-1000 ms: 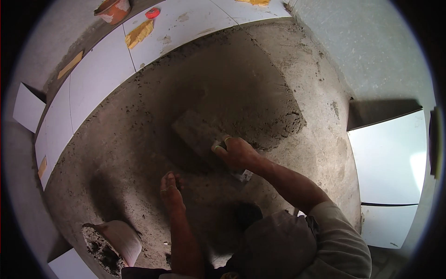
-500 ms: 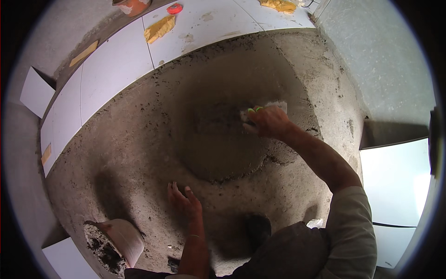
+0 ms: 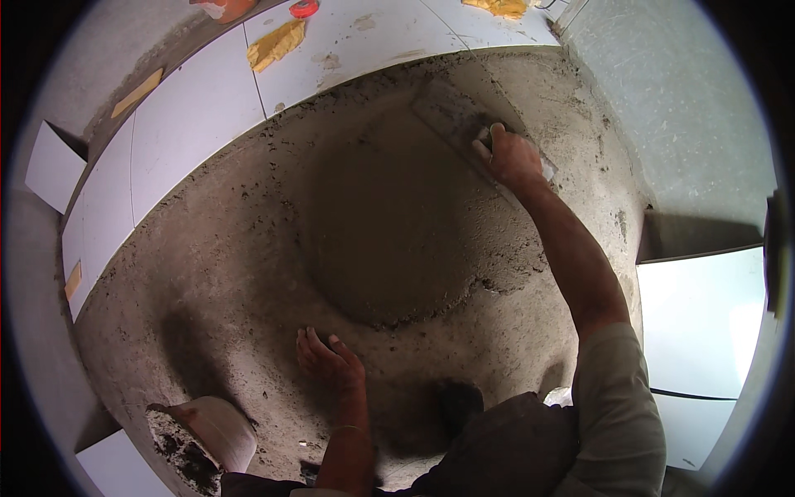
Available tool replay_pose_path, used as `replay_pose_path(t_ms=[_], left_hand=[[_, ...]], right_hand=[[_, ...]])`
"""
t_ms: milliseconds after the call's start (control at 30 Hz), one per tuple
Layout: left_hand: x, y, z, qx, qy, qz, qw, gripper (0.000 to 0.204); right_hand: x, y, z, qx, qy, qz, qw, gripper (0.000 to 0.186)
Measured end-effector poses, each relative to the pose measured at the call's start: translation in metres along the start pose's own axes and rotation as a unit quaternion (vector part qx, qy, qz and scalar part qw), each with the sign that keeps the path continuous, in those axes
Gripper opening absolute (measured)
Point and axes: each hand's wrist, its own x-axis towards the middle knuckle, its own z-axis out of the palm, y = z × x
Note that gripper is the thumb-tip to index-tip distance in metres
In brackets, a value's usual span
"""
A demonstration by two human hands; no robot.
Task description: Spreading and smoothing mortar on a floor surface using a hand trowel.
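My right hand (image 3: 515, 159) is closed round the handle of a flat rectangular trowel (image 3: 451, 116). The trowel's blade lies slantwise on the far right edge of a smoothed patch of wet mortar (image 3: 385, 224). That patch is roughly round and sits on the rough grey floor, with a crumbly rim on its near side. My left hand (image 3: 330, 356) rests low over the floor, on the near side of the mortar. Its fingers are apart and nothing is in them.
White tiles (image 3: 199, 157) line the far and left sides, with yellow crumpled pieces (image 3: 277, 45) and a red round object (image 3: 304, 8) on them. A mortar-caked bucket (image 3: 217, 431) lies tipped at near left. White panels (image 3: 704, 323) stand by the right wall.
My right hand has swept the trowel away from me and to the right, from the middle of the mortar to its far right edge. The blade has turned slantwise. My left hand has hardly moved.
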Motion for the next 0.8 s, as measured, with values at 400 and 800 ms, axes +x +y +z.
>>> replay_pose_path(t_ms=[400, 800], left_hand=[[0.036, -0.01, 0.017, -0.014, -0.032, -0.07, 0.997, 0.052], [0.057, -0.012, 0.032, 0.06, -0.067, -0.099, 0.991, 0.055]], right_hand=[[-0.057, -0.02, 0.019, 0.012, -0.002, -0.34, 0.94, 0.035], [0.079, -0.058, 0.012, -0.041, 0.013, -0.273, 0.961, 0.035]])
